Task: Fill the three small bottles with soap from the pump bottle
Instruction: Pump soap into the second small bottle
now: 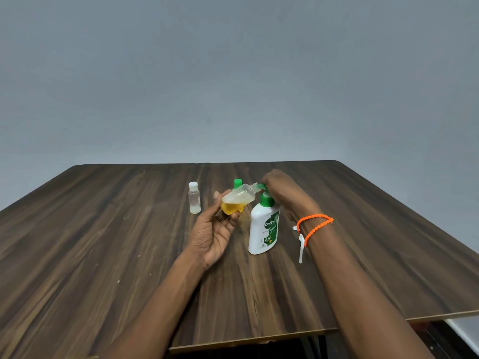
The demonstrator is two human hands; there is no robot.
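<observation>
Filling step: left hand (215, 229) holds tilted clear small bottle (239, 196), part-filled, mouth at green spout of white pump bottle (263, 226). Right hand (278, 186) presses pump head. Likely next: keep mouth aligned, pump again. Capped clear bottle (194, 198) left of pump bottle; green-capped bottle (237, 183) behind.

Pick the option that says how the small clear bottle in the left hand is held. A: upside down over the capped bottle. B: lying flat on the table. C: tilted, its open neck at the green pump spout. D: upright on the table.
C: the left hand holds the small clear plastic bottle tilted, its neck meeting the green spout of the white pump bottle, while the right hand rests on the pump.
</observation>
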